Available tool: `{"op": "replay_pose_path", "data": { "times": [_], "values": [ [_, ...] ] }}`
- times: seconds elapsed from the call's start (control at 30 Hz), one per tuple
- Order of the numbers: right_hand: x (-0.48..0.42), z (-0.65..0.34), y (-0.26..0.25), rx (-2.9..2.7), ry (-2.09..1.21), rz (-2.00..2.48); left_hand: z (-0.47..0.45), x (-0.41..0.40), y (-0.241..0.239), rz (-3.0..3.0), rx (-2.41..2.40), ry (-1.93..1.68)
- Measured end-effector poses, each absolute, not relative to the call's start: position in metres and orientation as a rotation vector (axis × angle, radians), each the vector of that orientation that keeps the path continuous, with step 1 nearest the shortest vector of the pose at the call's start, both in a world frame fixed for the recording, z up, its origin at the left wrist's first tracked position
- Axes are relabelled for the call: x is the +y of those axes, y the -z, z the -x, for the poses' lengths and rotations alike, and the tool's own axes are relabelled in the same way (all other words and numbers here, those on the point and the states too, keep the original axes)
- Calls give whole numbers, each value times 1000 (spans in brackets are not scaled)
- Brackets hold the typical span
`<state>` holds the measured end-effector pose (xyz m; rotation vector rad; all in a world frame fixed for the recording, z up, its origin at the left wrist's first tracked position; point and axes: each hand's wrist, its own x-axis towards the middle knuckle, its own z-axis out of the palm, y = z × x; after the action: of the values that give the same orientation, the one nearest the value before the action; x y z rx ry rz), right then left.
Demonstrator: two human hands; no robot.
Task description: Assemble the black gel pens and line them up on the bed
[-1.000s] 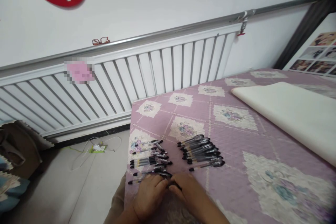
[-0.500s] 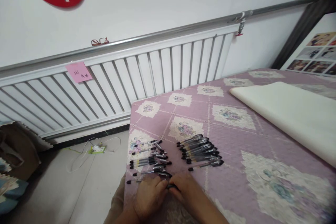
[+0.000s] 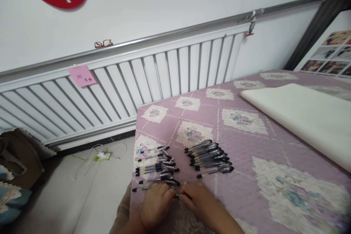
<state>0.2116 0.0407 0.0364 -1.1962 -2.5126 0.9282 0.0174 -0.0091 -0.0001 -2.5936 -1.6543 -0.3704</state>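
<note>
At the table's near left edge, my left hand (image 3: 157, 203) is closed, with its thumb and fingers pinched. My right hand (image 3: 199, 199) is closed facing it, fingertips almost touching the left. A short piece of a pen (image 3: 177, 196) shows between the two hands; the rest of it is hidden in the fingers. Just beyond my left hand lies a column of clear-barrelled pens (image 3: 149, 169), with loose black caps (image 3: 166, 153) at their right ends. Farther right, a tight row of capped black pens (image 3: 210, 156) lies side by side, slightly fanned.
A purple floral cloth (image 3: 233, 146) covers the table. On the right lies a folded cream sheet (image 3: 307, 117). Behind stands a white radiator (image 3: 164, 69) with a pink note (image 3: 82, 75) and glasses (image 3: 103, 44) on its pipe. A power strip (image 3: 102, 155) is on the floor.
My right hand has shifted slightly right, away from the left, and the gap with the pen piece shows a little more. The pens on the table have not moved.
</note>
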Motion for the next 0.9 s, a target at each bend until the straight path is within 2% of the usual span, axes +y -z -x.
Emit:
{"op": "replay_pose_path", "data": {
  "times": [0.2, 0.5, 0.7, 0.9],
  "values": [
    [38, -212, -34, -2539, -865, 1208, -20, -10, 2, 2590, -1680, 300],
    [40, -208, -27, -2556, -848, 1151, -18, -10, 0, 2552, -1618, 412],
    [34, -201, -42, -2655, -872, 1295, -18, -9, 1, 2615, -1442, 471],
    [27, -191, -48, -2705, -859, 1408, -20, -10, -9, 2664, -1470, 491]
  ]
}}
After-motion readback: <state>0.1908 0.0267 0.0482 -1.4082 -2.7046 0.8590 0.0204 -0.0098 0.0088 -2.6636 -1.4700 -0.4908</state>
